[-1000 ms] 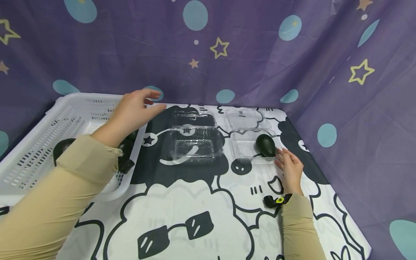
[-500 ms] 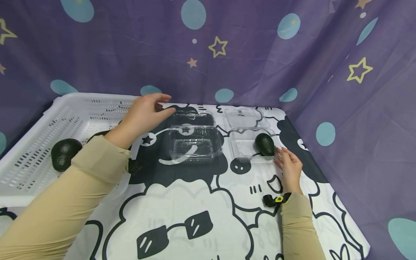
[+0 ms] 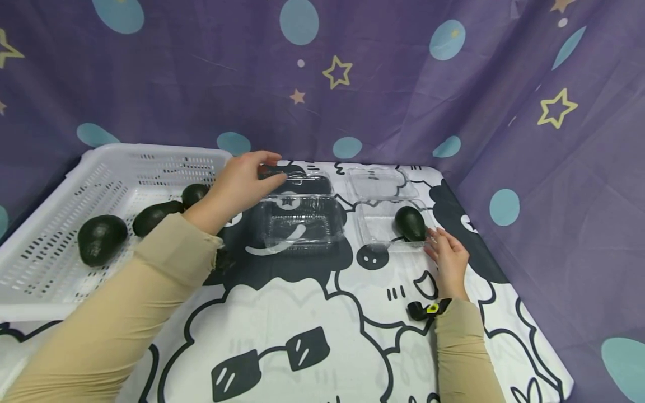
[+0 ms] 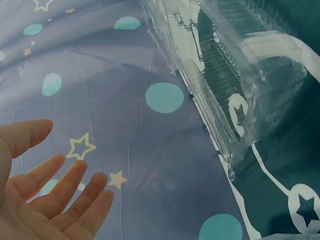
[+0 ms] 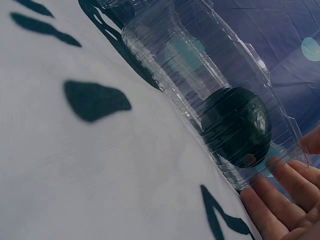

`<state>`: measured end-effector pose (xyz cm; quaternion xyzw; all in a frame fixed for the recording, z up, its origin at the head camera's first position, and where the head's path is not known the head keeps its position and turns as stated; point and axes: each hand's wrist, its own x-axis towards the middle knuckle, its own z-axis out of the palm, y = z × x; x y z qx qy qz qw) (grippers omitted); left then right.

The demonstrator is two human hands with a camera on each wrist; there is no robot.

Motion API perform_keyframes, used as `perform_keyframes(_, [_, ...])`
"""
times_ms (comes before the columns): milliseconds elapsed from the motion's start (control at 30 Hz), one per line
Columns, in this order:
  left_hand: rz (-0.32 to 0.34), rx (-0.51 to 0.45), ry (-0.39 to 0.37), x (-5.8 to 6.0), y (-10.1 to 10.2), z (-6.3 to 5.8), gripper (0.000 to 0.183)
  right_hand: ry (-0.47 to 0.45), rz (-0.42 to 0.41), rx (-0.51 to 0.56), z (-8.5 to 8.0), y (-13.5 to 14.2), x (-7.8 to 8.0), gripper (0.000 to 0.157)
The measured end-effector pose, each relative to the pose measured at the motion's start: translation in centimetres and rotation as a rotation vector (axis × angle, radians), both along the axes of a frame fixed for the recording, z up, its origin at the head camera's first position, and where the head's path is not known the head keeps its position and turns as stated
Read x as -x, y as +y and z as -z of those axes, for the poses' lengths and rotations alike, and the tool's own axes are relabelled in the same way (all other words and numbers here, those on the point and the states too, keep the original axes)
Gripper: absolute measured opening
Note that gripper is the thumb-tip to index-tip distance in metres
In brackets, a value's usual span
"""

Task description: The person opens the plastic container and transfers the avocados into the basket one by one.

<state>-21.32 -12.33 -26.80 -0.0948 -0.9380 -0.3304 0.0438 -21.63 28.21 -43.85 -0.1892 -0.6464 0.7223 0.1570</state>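
Note:
My left hand (image 3: pixel 237 184), fingers loosely spread and holding nothing, hovers above the table between the white basket and the left clear plastic clamshell (image 3: pixel 303 221). In the left wrist view that clamshell (image 4: pixel 215 90) stands beyond the fingertips. At the right, a second clear clamshell (image 3: pixel 378 218) lies with its lid folded back. One dark green avocado (image 3: pixel 410 224) sits in its right half, stem end showing in the right wrist view. My right hand (image 3: pixel 450 257) holds this clamshell's right end, fingers against the outer wall and thumb at the rim.
The white perforated basket (image 3: pixel 45 305) stands at the left with several avocados, among them a large one (image 3: pixel 102 240) near its left side. Behind the table hangs a purple curtain (image 3: pixel 227 84). A black-and-white cartoon cloth (image 3: pixel 272 313) covers the table.
My left hand has moved right, from over the basket toward the left clamshell, uncovering avocados in the basket. My right hand and the avocado in the right clamshell stay in place.

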Motion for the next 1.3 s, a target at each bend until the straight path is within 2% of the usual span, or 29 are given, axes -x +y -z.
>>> perform_keyframes(333, [0.029,-0.022,-0.031,0.3,1.5,0.8,0.052,0.026,0.010,0.005,-0.1,-0.1,-0.1,0.042])
perform_keyframes(600, [0.047,-0.025,-0.041,0.5,2.7,1.2,0.053,0.003,0.006,-0.016,-0.2,-0.1,-0.2,0.042])
perform_keyframes(833, [0.063,-0.034,-0.043,0.6,3.9,1.6,0.052,0.009,0.002,0.015,-0.2,0.0,-0.1,0.042])
perform_keyframes(1300, [0.101,-0.100,-0.073,0.8,6.2,2.7,0.051,0.022,0.000,0.022,-0.2,0.0,-0.2,0.041])
